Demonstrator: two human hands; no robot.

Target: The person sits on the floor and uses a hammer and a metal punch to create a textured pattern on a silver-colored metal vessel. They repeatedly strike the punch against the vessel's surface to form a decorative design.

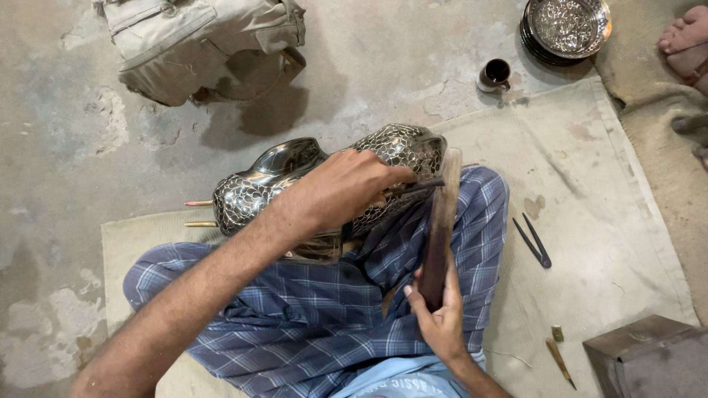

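A shiny metal vessel (273,173) with an engraved pattern lies on its side across my lap. My left hand (346,188) rests on top of it and pinches a thin dark chisel (420,186) against the patterned end. My right hand (439,313) grips the lower end of a long flat wooden mallet (440,221), whose upper end stands next to the head of the chisel. I sit cross-legged in blue checked cloth (310,309) on a beige mat (590,191).
Dark dividers (532,240) lie on the mat to my right. Small chisels (560,361) lie near a dark metal block (649,357). A small dark cup (494,74) and stacked engraved bowls (566,28) sit at the back. Another person's foot (686,37) and a grey bag (206,44) are nearby.
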